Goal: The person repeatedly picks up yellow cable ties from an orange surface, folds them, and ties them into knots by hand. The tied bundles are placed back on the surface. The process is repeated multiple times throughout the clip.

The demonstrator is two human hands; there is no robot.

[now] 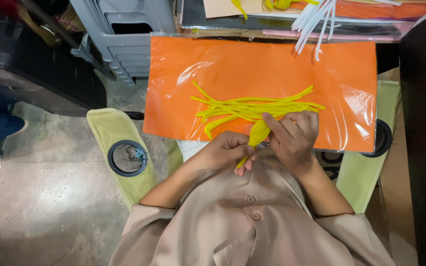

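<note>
Head view, looking down at a seated person in a beige buttoned shirt. Left hand is closed on the lower end of a small bundle of yellow fuzzy strands, fingers curled around it, tip of the bundle showing below the fingers. Right hand is closed over the upper part of the same bundle, index finger extended across it. Bundle sits at the near edge of an orange sheet wrapped in clear plastic, which lies across the lap. Loose yellow strands are spread on the sheet just beyond the hands. White sticks lie at the sheet's far edge. Green chair armrest with a mesh cup holder at left.
</note>
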